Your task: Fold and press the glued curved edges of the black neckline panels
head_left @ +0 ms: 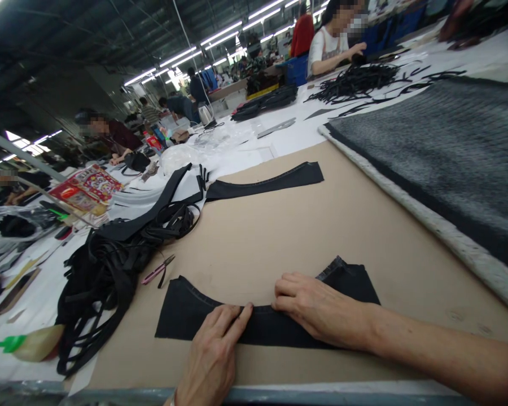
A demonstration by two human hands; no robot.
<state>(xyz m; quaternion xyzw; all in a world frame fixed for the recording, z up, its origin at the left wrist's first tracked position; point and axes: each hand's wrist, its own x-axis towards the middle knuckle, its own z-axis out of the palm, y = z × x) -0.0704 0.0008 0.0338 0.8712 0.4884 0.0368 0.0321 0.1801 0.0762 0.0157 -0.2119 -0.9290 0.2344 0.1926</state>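
A black fabric piece (pixel 271 332) with a curved upper edge lies flat on the tan board before me. At the middle of that curve, the fingers of my left hand (pixel 215 344) are closed together on the edge. My right hand (pixel 317 307) is closed on the same edge a little to the right, its fingers curled and its palm covering part of the fabric. Near the curve's right end, the edge stands up slightly. A similar black piece (pixel 266 181) lies farther back. Pink-handled snips (pixel 158 270) rest to the left of my hands.
Heaped black strips (pixel 105 270) lie along the board's left side, near a bottle with a green nozzle (pixel 38 343). A thick grey textile sheet (pixel 440 152) covers the right. The tan board (pixel 245 242) lies on a white table. Several people work farther back.
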